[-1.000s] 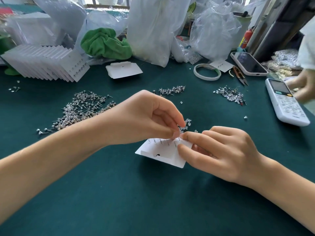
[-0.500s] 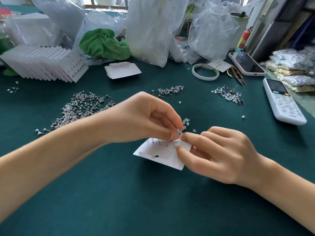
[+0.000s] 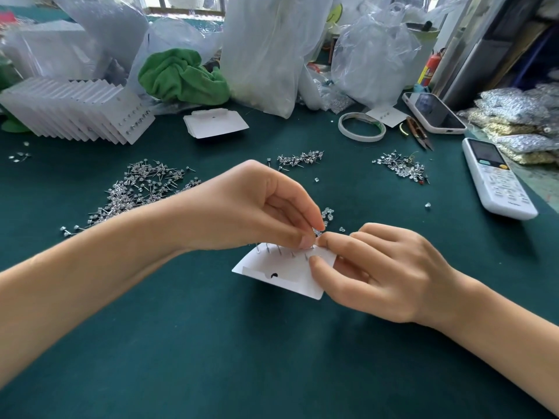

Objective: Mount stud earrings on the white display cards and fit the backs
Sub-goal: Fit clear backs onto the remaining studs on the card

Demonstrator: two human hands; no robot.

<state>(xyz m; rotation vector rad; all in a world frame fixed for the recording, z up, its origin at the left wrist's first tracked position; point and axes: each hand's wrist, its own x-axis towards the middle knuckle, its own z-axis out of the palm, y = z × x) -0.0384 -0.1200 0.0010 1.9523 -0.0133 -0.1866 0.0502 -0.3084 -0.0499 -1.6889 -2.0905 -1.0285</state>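
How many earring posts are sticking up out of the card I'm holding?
5 posts show in a row along the white card's top edge, left of the left hand's fingertips; more may be hidden under both hands.

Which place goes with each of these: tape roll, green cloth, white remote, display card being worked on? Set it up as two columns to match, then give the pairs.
1 tape roll
2 green cloth
3 white remote
4 display card

A pinched by right hand
B far right of table
C beside the phone
D against plastic bags at the back

Pairs: 1-C, 2-D, 3-B, 4-A
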